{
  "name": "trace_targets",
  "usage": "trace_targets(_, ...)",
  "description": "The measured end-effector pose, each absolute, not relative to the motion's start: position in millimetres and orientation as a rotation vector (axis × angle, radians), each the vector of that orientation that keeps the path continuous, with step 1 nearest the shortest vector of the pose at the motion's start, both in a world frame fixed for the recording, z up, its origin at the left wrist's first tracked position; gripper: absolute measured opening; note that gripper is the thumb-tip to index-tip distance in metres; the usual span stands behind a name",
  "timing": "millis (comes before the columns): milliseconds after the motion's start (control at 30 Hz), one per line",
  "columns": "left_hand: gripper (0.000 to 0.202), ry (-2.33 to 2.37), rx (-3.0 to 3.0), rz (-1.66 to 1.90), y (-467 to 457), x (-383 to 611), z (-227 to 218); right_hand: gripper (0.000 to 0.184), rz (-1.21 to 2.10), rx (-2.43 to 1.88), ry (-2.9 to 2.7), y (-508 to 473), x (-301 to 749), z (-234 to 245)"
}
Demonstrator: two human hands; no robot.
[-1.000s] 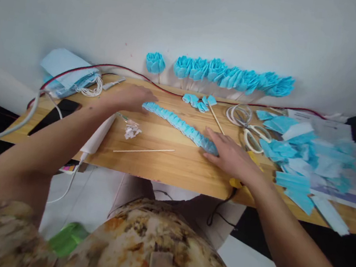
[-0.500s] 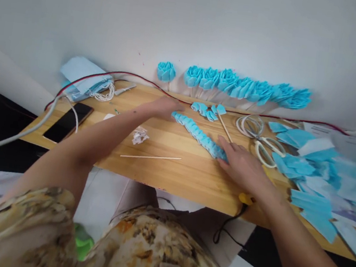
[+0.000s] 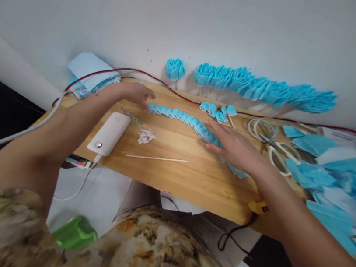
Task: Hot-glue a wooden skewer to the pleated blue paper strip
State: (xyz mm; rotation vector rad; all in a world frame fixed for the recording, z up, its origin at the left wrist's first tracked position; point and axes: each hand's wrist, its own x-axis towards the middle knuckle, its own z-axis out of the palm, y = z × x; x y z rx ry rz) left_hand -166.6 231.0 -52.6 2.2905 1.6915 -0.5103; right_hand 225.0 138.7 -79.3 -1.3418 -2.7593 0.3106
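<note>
A long strip of overlapping light-blue folded petals [image 3: 185,117] curves across the wooden table. My left hand [image 3: 137,94] is at its left end, index finger stretched out and thumb apart from it; the lower fingertips are close to or touching the strip's tip. Over the right part lies my right hand [image 3: 234,146], fingers extended and palm down, hiding some of the petals. A loose blue piece shows below that palm. Behind the strip sit a short row of blue petals [image 3: 212,111] and a thin wooden stick [image 3: 232,121].
Several blue flowers on sticks [image 3: 240,80] lean along the wall. Scissors [image 3: 282,155] and blue fabric scraps [image 3: 321,171] lie at right. A white power bank [image 3: 110,133], white scraps [image 3: 146,137], another stick [image 3: 157,158] and a yellow tape measure [image 3: 258,206] are nearer the front edge.
My left hand has moved left, and the strip's left end has shifted left with it, so the strip now stretches farther. My right hand has flattened over the strip. The view has shifted slightly.
</note>
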Motion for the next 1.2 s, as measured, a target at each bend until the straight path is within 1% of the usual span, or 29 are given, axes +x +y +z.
trace_targets(133, 0.076, 1.705, 2.276, -0.545, 228, -169, -67, 0.074, 0.283, -1.315, -2.772, 165, 183, -87)
trace_targets(267, 0.076, 1.695, 2.292, -0.530, 233, -168, -71, 0.070, 0.222, -1.382, -2.792, 180, 160, -93)
trace_targets(367, 0.071, 1.678, 2.339, -0.473, 239, -167, -74, 0.067, 0.163, -1.499, -2.777, 186, 150, -96)
trace_targets(433, 0.069, 1.708, 2.351, -0.437, 244, -167, -76, 0.066, 0.182, -1.529, -2.748, 189, 148, -96)
trace_targets(567, 0.079, 1.774, 2.315, -0.369, 246, -171, -71, 0.072, 0.349, -1.445, -2.649, 191, 158, -78)
trace_targets(667, 0.086, 1.819, 2.344, -0.310, 226, -171, -55, 0.067, 0.406, -1.303, -2.519, 178, 183, -50)
trace_targets(700, 0.084, 1.826, 2.371, -0.285, 212, -169, -48, 0.066, 0.380, -1.300, -2.484, 170, 193, -40)
trace_targets(800, 0.063, 1.780, 2.563, -0.119, 153, -153, -29, 0.066, 0.310, -1.346, -2.445, 139, 225, -22)
trace_targets(867, 0.053, 1.720, 2.584, -0.052, 108, -139, -25, 0.066, 0.322, -1.405, -2.424, 114, 246, -20)
trace_targets(933, 0.045, 1.713, 2.564, -0.064, 71, -128, -32, 0.067, 0.319, -1.418, -2.411, 88, 264, -26)
trace_targets(1033, 0.042, 1.757, 2.531, -0.060, 47, -122, -56, 0.063, 0.346, -1.361, -2.429, 57, 279, -45)
trace_targets(1133, 0.041, 1.820, 2.515, -0.061, 55, -124, -78, 0.056, 0.365, -1.295, -2.508, 41, 274, -67)
trace_targets(1200, 0.044, 1.842, 2.511, -0.059, 68, -126, -87, 0.056, 0.361, -1.208, -2.612, 37, 261, -78)
